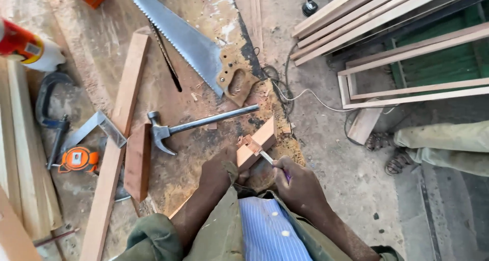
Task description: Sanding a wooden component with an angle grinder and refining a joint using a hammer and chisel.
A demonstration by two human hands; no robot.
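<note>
- Wood block (259, 141) sits at the near edge of the worktop (204, 16), one end hanging past the edge so I can get at the cut in it.
- My left hand (218, 172) presses down on the block, clenched over its near end to keep it from sliding.
- My right hand (300, 187) grips a chisel (266, 156), blade tip in the notch; the handle looks purple, though my fingers hide most of it.
- Hammer (196, 124) lies just beyond the block, handsaw (188, 42) further back, tape measure (76, 160) and square (97, 127) off to the left.
</note>
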